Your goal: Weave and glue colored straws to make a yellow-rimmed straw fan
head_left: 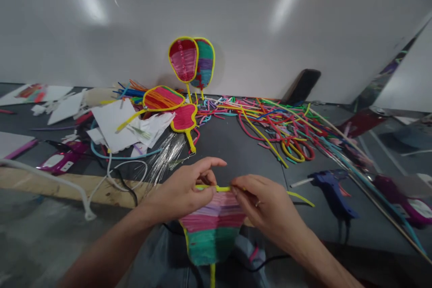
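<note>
A hand fan [216,222] striped in pink, purple and green hangs in front of me over my lap, its yellow handle pointing down. Along its upper edge runs a yellow pipe cleaner [222,188]. My left hand [187,189] pinches this strip between thumb and curled fingers, with the index finger stretched out above. Close by, my right hand [270,200] presses the same strip between thumb and fingertips. A loose yellow end [302,198] sticks out past the right hand. The fingers partly cover the fan's top edge.
Two finished-looking fans [183,59] lean on the white partition [236,18]; a pink fan [184,118] and an orange-pink one [164,99] lie nearer. Pipe cleaners [266,121] are heaped at the back right. A blue glue gun [332,193], phone [303,85] and papers [116,123] lie around.
</note>
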Tool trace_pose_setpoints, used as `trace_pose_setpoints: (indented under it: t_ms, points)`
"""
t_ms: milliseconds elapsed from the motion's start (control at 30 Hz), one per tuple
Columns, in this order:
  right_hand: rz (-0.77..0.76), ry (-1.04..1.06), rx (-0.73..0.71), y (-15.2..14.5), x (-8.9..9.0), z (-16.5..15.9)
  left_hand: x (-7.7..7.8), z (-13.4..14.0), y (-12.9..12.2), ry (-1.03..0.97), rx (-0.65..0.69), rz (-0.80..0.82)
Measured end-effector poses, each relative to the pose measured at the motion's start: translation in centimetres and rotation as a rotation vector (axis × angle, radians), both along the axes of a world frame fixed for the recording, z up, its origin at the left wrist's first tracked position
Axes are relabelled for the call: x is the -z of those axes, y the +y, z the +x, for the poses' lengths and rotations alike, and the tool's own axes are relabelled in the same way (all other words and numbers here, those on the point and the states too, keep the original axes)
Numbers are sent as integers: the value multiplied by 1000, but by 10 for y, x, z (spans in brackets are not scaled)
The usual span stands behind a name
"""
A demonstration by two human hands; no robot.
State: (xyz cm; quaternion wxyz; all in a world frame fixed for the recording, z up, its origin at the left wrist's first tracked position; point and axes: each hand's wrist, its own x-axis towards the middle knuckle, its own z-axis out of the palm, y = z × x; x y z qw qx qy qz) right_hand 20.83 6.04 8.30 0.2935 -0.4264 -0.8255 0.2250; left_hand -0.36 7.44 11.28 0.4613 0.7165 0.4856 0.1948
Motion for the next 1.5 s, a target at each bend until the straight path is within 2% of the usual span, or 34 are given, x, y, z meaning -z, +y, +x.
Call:
trace_pose_setpoints:
  t_ms: [200, 300, 633, 733, 933, 1233, 1500]
  points:
    - [-283, -34, -77, 9, -17, 1, -3, 3, -4, 18, 3, 3]
    - [-349, -23, -76, 12, -19, 0, -5, 5, -5, 21, 7, -5]
    - [-284, -23, -61, 10, -15, -1, -11, -9, 0, 23, 116, -188]
    - [-263, -32, -56, 10, -17, -3, -10, -6, 3, -42, 114, -236]
    - [-247, -13, -49, 7, -18, -5, -7, 5, 7, -91, 84, -205]
    - [-152, 165, -56, 7, 3, 21, -5, 3, 7, -102, 11, -226]
    - [-271, 178, 84, 4, 10, 33, -3, 0, 9, -132, -17, -289]
